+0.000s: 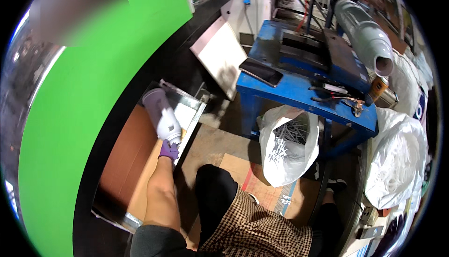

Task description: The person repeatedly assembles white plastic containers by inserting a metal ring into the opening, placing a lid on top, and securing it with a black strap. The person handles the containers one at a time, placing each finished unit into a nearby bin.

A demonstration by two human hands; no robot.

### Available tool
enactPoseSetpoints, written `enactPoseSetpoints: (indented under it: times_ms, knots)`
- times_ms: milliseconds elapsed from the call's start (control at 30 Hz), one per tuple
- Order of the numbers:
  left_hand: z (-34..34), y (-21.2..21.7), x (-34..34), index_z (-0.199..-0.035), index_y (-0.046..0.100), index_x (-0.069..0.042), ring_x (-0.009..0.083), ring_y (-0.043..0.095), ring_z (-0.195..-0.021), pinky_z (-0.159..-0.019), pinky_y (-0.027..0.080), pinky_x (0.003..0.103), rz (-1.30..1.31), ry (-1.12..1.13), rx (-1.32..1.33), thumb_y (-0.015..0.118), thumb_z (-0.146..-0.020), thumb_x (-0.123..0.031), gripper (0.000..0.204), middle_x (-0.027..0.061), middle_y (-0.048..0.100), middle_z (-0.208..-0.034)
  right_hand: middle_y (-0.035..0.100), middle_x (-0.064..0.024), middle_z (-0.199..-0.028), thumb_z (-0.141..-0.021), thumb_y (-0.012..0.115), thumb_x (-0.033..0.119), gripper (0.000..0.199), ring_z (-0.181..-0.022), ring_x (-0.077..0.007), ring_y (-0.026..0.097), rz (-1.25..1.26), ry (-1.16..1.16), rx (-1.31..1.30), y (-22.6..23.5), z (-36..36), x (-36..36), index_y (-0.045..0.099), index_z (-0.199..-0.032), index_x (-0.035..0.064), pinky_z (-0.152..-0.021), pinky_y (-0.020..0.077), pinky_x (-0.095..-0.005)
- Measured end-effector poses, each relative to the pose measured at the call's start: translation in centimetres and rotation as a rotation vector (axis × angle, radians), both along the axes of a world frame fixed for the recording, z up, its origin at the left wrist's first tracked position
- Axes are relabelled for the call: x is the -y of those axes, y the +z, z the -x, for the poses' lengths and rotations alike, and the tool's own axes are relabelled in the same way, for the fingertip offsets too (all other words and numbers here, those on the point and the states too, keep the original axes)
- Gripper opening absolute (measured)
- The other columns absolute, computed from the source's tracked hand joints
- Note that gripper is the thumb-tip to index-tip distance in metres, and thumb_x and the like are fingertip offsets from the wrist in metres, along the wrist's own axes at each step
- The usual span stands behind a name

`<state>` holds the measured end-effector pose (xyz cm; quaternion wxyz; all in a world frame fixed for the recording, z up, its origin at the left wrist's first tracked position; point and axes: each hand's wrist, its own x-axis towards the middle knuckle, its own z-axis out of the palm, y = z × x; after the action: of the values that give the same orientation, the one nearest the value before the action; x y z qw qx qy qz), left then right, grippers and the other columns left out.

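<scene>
My left hand wears a white glove with a purple cuff and pale purple fingers. It reaches forward over a shallow metal-rimmed tray with a brown cardboard floor. The fingertips lie near the tray's far corner, close to the black edge of a big green panel. I cannot tell whether the fingers grip anything. My bare forearm comes up from the lower edge. My right hand is not in view.
A white plastic bag of thin white pieces stands on the floor to the right. Behind it is a blue metal bench with a dark phone and hand tools. A grey pipe and white sacks lie far right.
</scene>
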<state>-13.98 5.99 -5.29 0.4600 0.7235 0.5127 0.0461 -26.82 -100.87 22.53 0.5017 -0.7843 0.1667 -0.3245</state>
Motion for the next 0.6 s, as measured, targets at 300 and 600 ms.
enactPoseSetpoints:
  times_ms: [300,600]
  knots:
    - [-1.1,5.1,-12.5,-0.110,0.063,0.000,0.0315,0.070,-0.080,-0.073,0.055,0.044,-0.774,-0.148,-0.086,0.056,-0.102,-0.038,0.039,0.0171,0.072,-0.092,0.070,-0.0137,-0.093,-0.086,0.063,0.013,0.016,-0.087,-0.0310,0.066,0.436,0.549,-0.121,3.8,-4.6,-28.2,0.070,-0.097,0.0026,-0.083,0.0513,-0.0392]
    - [22.7,17.9,-18.4,-0.133,0.063,-0.003,0.0286,0.063,-0.122,-0.105,0.048,0.039,-1.117,-0.307,0.125,0.061,-0.104,-0.027,0.038,0.0182,0.069,-0.128,0.072,-0.0118,-0.091,-0.079,0.071,0.003,0.028,-0.080,-0.0318,0.069,0.409,0.908,-0.002,-1.2,-5.0,-34.0,0.075,-0.106,0.0072,-0.076,0.0547,-0.0396]
